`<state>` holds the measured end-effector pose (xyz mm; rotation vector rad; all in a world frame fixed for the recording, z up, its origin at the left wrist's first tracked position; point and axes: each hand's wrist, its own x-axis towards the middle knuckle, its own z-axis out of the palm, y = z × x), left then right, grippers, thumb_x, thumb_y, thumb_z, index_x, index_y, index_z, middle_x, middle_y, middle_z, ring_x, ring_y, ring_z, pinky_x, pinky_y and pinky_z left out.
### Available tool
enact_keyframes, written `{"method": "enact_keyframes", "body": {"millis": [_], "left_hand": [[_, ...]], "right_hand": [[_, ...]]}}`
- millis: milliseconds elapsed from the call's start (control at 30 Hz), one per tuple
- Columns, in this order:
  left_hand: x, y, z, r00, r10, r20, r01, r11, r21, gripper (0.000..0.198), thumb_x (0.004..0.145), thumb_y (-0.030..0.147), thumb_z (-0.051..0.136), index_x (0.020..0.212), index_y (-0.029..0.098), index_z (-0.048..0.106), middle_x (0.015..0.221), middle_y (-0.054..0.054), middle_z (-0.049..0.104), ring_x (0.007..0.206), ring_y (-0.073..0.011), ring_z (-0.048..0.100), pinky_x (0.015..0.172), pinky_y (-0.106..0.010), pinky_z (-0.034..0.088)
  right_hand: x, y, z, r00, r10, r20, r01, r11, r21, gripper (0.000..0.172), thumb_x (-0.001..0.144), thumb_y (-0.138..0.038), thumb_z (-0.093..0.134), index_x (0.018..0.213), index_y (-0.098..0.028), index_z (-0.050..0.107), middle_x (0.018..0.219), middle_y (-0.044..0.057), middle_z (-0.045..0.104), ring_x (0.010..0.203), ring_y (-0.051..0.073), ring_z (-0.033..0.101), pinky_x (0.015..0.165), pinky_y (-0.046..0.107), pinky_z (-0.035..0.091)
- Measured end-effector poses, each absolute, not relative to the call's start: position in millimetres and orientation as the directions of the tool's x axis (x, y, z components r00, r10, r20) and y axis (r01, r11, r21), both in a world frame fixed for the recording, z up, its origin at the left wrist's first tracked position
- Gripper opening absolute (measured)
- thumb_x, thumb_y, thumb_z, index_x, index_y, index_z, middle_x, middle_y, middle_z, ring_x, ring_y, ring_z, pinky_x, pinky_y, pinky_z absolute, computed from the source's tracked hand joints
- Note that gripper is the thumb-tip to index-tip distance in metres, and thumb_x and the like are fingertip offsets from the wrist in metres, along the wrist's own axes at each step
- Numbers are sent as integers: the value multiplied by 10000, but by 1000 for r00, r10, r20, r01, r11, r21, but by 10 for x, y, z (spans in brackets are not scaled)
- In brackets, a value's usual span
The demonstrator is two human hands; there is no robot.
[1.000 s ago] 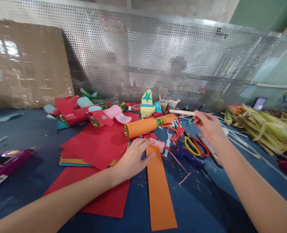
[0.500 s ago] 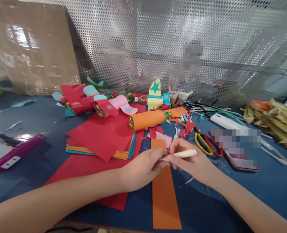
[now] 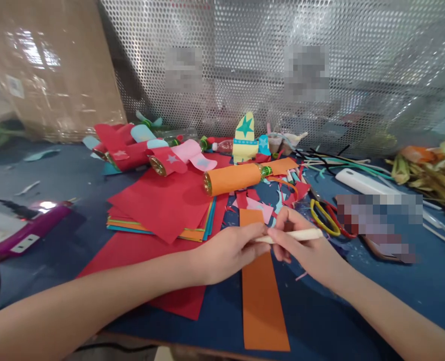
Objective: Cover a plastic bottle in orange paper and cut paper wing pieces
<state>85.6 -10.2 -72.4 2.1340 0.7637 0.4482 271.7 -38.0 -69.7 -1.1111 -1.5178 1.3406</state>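
Both my hands meet above an orange paper strip [image 3: 263, 306] that lies lengthwise on the table. Between them is a slim, cream-coloured, pen-shaped stick [image 3: 308, 234]. My left hand [image 3: 226, 253] is closed around its left end, mostly hiding that part. My right hand [image 3: 310, 250] pinches near the middle with thumb and fingertips, and the rounded right end sticks out past them. Beyond the hands lies a bottle wrapped in orange paper [image 3: 233, 179], its green neck pointing right. Red paper sheets [image 3: 162, 205] are stacked left of the strip, over other colours.
Yellow-and-red-handled scissors [image 3: 329, 220] and a phone [image 3: 390, 248] lie to the right. Paper scraps [image 3: 260, 204] litter the middle. Paper-decorated bottles [image 3: 166, 161] lie at the back, near a perforated metal panel [image 3: 245, 60]. A purple power strip [image 3: 30, 230] is at left.
The view has shifted slightly, so things sit a little farther right. The stick has slid a bit rightward relative to the orange strip; both hands still grip it.
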Motion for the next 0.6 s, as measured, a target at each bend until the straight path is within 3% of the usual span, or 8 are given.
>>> {"method": "enact_keyframes", "body": {"millis": [133,233,300,433,600], "left_hand": [[816,-11,-701,676,735,56,525,-533,663,513,736,535,674,1074,191,499,527,110,360,465,-108,400,450,-214,289],[760,100,-677,671,731,127,609,-640,468,339,779,474,613,943,177,590,549,63,464,493,-122,468,498,-234,348],[721,190,-680,662,727,186,628,-672,393,303,804,381,569,1012,164,611,656,10,576,586,-149,554,575,-256,425],[673,350,-766,594,771,229,691,-635,345,356,850,243,485,1187,171,577,1079,-96,640,930,-217,635,825,-344,499],[696,370,-885,640,741,205,630,-658,413,299,890,269,498,1164,196,594,1144,-75,650,1067,-232,610,893,-357,493]], "right_hand": [[2768,-341,-666,-73,994,82,-23,81,-996,258,865,-304,569,673,-225,416,383,-101,443,377,66,336,405,196,235],[2802,-281,-641,73,992,103,-155,113,-981,254,821,-248,586,629,-222,422,368,-91,406,373,71,323,413,217,230],[2810,-248,-630,126,986,106,-196,130,-972,227,828,-255,580,647,-227,447,379,-87,399,375,76,318,409,223,232],[2808,-230,-650,149,979,141,-112,158,-981,226,897,-324,535,700,-240,461,460,-79,425,402,87,346,410,228,262],[2802,-249,-702,120,975,189,-73,199,-977,198,920,-388,509,784,-247,483,541,-63,479,449,95,385,410,221,308]]}}
